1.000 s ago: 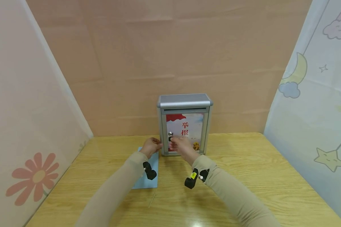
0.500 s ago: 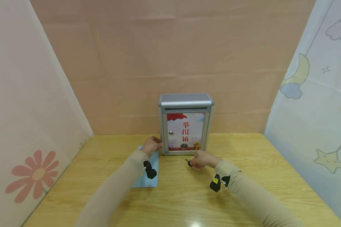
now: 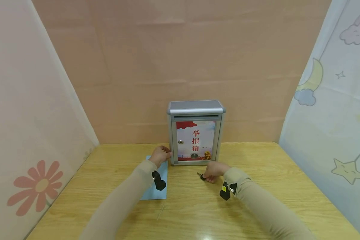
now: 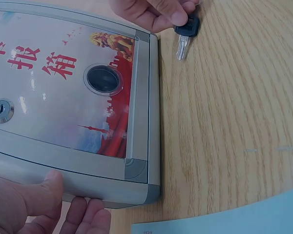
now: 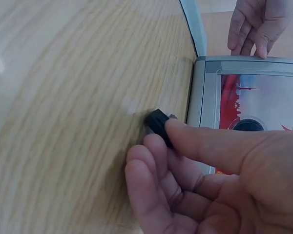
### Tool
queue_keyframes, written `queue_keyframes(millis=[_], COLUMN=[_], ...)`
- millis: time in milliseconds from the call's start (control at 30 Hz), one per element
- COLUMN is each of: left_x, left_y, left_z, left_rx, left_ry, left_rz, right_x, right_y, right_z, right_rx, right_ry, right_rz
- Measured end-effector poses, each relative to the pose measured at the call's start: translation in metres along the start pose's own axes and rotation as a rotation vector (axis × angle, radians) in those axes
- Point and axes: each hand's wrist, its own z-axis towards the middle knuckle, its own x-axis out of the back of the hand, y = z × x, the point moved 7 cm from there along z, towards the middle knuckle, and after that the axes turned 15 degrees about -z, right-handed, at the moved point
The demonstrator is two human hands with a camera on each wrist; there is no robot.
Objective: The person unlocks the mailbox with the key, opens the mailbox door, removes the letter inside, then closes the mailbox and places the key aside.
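Note:
My right hand [image 3: 215,170] pinches a key [image 4: 186,33] by its black head between thumb and fingers, low over the table. Its metal blade points left in the head view, in front of the box's lower edge. The grey metal letter box [image 3: 196,110] stands upright, with a top slot and red characters on its front. Its round lock [image 4: 2,111] sits at the front's left side with no key in it. My left hand [image 3: 160,155] rests with its fingertips against the box's left side.
A light blue sheet [image 3: 156,193] lies on the wooden table [image 3: 258,186], partly under my left wrist. A thin pale strip [image 3: 160,212] lies nearer me. A peach cloth backdrop [image 3: 180,60] hangs behind the box, with printed side panels [image 3: 327,133] left and right.
My right hand has come away from the lock area with the key and moved down and right to the tabletop before the box. My left hand has stayed at the box's side.

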Motion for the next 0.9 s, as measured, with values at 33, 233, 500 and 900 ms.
queue_keyframes(millis=[33,233,500,900], left_x=[0.0,0.001,0.002,0.007], left_y=[0.0,0.0,0.001,-0.002], left_z=[0.0,0.001,0.001,0.004], left_rx=[0.002,0.005,0.002,-0.01], left_ry=[0.002,0.001,-0.008,-0.085], left_rz=[-0.004,0.005,0.007,0.013], right_x=[0.0,-0.001,0.002,0.016], right_y=[-0.001,-0.001,-0.004,-0.001], right_z=[0.001,0.005,0.003,-0.003], right_rx=[-0.003,-0.054,-0.088,-0.046], right_ry=[-0.004,-0.027,-0.001,0.034], right_rz=[-0.006,-0.013,-0.027,-0.117])
